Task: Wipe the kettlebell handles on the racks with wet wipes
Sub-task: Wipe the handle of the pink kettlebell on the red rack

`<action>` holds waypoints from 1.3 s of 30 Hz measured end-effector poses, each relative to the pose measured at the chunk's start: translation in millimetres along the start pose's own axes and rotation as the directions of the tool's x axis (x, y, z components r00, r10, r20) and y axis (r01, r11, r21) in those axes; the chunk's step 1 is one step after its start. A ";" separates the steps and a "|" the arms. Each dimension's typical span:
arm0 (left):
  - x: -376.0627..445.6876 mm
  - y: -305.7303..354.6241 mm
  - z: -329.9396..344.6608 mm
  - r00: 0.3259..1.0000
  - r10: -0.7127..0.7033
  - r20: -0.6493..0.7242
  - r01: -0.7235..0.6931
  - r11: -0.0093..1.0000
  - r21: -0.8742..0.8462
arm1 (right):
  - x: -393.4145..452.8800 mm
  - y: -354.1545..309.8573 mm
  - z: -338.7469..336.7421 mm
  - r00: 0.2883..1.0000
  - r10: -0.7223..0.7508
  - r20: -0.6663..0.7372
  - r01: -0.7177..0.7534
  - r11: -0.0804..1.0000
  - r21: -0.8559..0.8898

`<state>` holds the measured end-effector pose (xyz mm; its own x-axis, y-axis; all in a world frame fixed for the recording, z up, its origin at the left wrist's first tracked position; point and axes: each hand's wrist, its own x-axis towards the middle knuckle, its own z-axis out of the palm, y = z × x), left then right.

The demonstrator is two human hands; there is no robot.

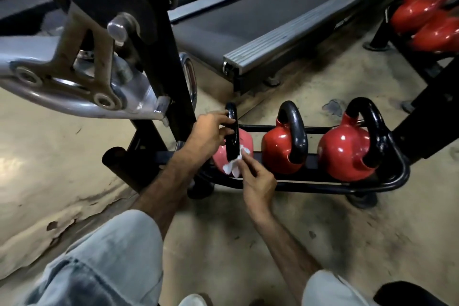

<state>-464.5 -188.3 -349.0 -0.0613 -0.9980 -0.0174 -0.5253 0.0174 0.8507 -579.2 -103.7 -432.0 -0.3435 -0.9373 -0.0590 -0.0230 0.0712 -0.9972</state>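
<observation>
Three kettlebells stand in a low black rack (372, 187) on the floor. The leftmost is pink (244, 141) with a black handle (232, 131). My left hand (207, 131) grips the upper part of that handle. My right hand (258, 181) pinches a white wet wipe (232, 165) and presses it against the lower part of the same handle. A red kettlebell (278, 150) stands in the middle of the rack. A larger red kettlebell (342, 151) stands at the right end.
A chrome machine arm (74, 77) and its black upright hang close at the upper left. Treadmill decks (260, 15) lie behind the rack. A second rack with red kettlebells (427, 20) stands at the upper right. My knees in light jeans (111, 256) fill the bottom.
</observation>
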 end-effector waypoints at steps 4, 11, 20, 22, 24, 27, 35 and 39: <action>-1.9 6.1 -0.5 0.999 -0.028 -0.022 0.029 1.000 0.010 | 11.8 -11.1 8.8 0.995 -0.049 -0.083 0.057 0.994 0.097; 0.1 0.5 -6.5 0.994 -0.092 -0.065 0.083 0.987 -0.136 | 29.6 -14.9 7.6 0.837 -0.541 0.084 0.547 0.821 -0.166; 0.5 -5.4 -9.5 0.986 -0.166 -0.017 0.156 0.951 -0.267 | 58.1 -7.4 -17.8 0.477 -0.705 0.525 0.879 0.363 -0.310; -2.3 -7.9 -9.9 0.985 -0.172 -0.007 0.163 0.947 -0.278 | 58.9 -11.7 -20.0 0.436 -0.714 0.548 0.898 0.309 -0.312; -5.7 -13.7 -8.5 0.984 -0.177 -0.018 0.165 0.945 -0.282 | 62.2 -17.4 -18.9 0.406 -0.728 0.553 0.911 0.269 -0.314; -15.4 -27.1 -1.2 0.981 -0.194 -0.030 0.174 0.929 -0.327 | 74.9 -30.3 -12.3 0.400 -0.704 0.587 0.909 0.219 -0.356; -54.9 -64.6 26.7 0.988 -0.152 0.018 0.153 0.986 -0.073 | 76.9 -43.4 -20.3 0.027 -0.434 0.900 0.997 -0.055 -0.056; -52.8 -62.1 38.1 0.964 -0.261 -0.049 0.248 0.952 -0.181 | 98.4 -66.9 -5.1 0.061 -0.498 0.865 0.991 -0.076 -0.114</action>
<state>-461.0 -134.4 -420.9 0.1192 -0.9698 -0.2129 -0.3615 -0.2421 0.9004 -616.3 -198.9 -370.8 0.8022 -0.3882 0.4537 -0.4458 -0.8948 0.0227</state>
